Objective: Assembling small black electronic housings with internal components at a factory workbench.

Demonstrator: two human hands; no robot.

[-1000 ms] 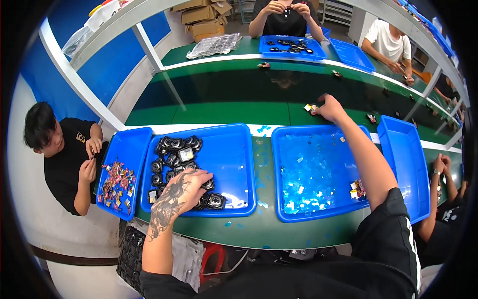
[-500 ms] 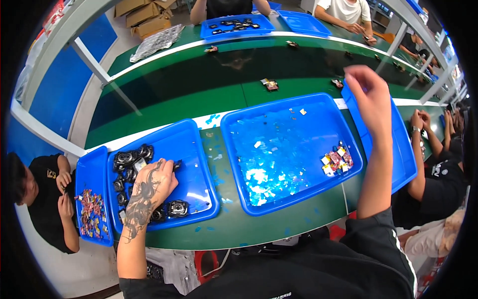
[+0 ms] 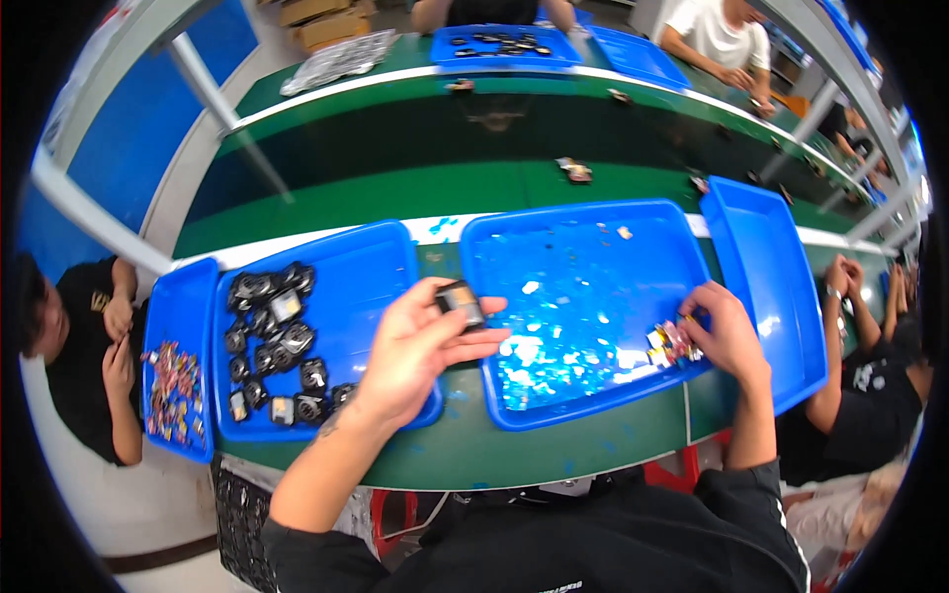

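Observation:
My left hand (image 3: 400, 351) is raised over the right rim of the left blue tray (image 3: 361, 277). It holds a small black square casing (image 3: 460, 304) between thumb and fingers, with a tan patch on its face. Several similar black casings (image 3: 295, 341) lie along the left side of that tray. My right hand (image 3: 730, 334) is down in the middle blue tray (image 3: 672, 242), fingers bent together at a small pile of pink, yellow and white parts (image 3: 664, 346). What its fingertips grip is hidden. Shiny blue film pieces (image 3: 539, 346) cover much of the middle tray's bottom.
A narrow blue tray (image 3: 158, 316) with many small coloured parts stands at far left, another blue tray (image 3: 766, 267) at right. Beyond runs a green conveyor belt (image 3: 445, 183) carrying a small assembly (image 3: 573, 171). People work on both sides and opposite. Grey frame posts (image 3: 203, 84) rise at left.
My left hand has come up out of the left tray and moved right with a black casing. My right hand has dropped from above the right tray to the pile of parts.

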